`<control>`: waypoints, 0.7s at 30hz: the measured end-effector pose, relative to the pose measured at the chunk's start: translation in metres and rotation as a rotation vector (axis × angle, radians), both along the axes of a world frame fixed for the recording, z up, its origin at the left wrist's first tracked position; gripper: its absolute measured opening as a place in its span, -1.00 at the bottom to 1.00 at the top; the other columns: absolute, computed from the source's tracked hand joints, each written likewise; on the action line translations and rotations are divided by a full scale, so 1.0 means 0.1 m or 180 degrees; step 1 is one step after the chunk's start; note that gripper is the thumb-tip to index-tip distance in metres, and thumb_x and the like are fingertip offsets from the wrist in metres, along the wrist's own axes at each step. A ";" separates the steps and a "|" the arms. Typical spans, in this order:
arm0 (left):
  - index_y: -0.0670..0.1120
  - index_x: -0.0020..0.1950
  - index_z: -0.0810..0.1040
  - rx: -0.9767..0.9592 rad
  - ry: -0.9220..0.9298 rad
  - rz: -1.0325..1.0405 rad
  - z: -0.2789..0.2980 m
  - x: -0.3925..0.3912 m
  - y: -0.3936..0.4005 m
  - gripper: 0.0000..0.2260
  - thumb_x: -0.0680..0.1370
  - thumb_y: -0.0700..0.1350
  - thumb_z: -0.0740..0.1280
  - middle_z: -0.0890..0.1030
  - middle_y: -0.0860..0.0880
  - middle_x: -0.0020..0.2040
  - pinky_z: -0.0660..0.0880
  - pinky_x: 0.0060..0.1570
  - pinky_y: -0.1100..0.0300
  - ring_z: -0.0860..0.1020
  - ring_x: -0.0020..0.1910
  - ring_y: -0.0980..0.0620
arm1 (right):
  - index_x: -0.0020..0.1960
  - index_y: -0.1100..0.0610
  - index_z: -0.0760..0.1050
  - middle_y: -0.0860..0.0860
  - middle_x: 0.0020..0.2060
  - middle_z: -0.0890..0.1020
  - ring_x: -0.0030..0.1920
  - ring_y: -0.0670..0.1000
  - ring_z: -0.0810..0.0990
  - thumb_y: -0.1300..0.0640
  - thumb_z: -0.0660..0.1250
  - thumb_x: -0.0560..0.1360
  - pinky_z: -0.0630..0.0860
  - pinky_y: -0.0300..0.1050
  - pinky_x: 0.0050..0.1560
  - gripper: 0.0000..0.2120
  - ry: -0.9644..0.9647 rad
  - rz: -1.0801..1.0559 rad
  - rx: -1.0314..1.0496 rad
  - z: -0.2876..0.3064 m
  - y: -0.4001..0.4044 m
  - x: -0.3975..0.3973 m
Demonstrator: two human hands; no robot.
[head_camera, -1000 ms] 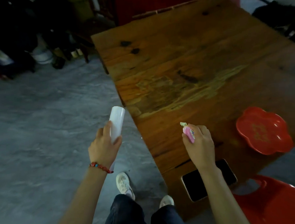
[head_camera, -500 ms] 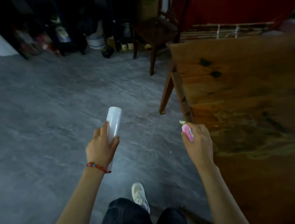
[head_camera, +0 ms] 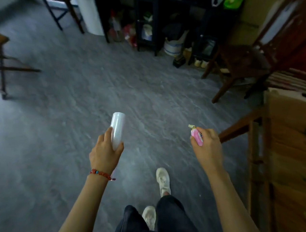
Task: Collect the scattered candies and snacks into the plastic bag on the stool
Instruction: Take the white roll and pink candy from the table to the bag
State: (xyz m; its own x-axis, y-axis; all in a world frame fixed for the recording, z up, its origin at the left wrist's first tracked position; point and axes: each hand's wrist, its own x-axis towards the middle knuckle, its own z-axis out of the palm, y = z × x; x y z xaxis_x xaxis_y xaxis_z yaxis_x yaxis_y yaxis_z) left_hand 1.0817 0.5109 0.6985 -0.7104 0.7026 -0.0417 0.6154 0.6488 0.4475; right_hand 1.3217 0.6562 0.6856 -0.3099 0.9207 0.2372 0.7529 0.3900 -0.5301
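Pink candy [head_camera: 197, 138] within right fingers [head_camera: 204, 133]

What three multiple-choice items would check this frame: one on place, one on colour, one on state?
1. Where is the table?
A. at the right edge
B. at the left edge
C. out of view

2. What colour is the candy?
A. blue
B. pink
C. black

3. What is the left hand doing?
A. hanging open
B. pressing the floor
C. gripping the white roll

A: the wooden top fills the right edge.
B: the wrapper in the right hand is pink.
C: the fingers curl round the roll.
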 end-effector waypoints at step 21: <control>-0.19 0.32 0.39 0.0106 0.0049 0.1666 0.02 -1.92 0.99 -0.47 0.41 -0.10 0.44 0.53 -0.30 0.05 0.44 -0.25 -0.06 0.54 -0.17 -0.32 | -0.05 0.25 0.57 0.22 -0.21 0.56 -0.25 0.23 0.55 0.31 0.45 0.34 0.48 -0.05 -0.26 -0.81 0.0320 0.1693 0.0104 0.05 2.11 -3.07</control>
State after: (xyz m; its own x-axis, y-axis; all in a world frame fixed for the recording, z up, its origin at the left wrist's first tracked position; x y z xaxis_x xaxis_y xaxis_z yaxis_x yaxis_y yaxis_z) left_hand 0.8893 0.6099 0.7001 -0.9671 0.2542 -0.0123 0.2193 0.8568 0.4666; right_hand 1.0149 0.8671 0.6902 -0.7054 0.6347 0.3154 0.3935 0.7208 -0.5706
